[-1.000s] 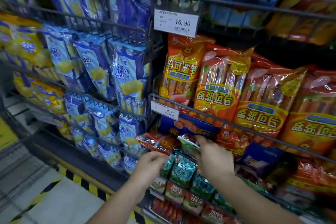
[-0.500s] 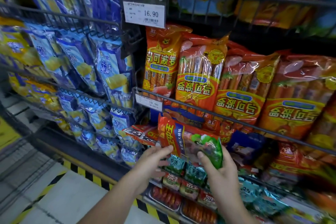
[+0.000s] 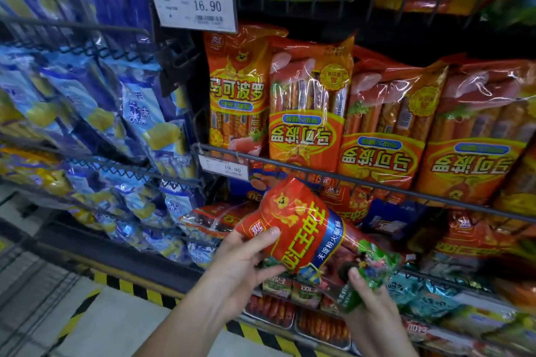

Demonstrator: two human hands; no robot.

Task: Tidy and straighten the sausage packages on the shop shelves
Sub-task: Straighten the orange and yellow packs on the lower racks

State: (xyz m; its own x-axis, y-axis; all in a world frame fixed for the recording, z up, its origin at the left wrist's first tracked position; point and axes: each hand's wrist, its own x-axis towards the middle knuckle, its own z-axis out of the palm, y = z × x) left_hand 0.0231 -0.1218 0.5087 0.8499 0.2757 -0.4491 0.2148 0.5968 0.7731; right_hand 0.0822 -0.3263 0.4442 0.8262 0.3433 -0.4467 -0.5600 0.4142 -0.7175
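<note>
Holding the red sausage package (image 3: 301,229) in both hands, you have it tilted in front of the lower shelf, just under the wire rail (image 3: 377,182). Your left hand (image 3: 240,264) grips its left edge, thumb laid across the red front. Your right hand (image 3: 368,298) is curled round the green lower end. Behind the rail stand the orange sausage packs (image 3: 307,113), the leftmost printed upright and its neighbours upside down. A price tag (image 3: 224,168) reading 19.90 hangs on the rail, with blue snack bags (image 3: 139,113) to the left.
</note>
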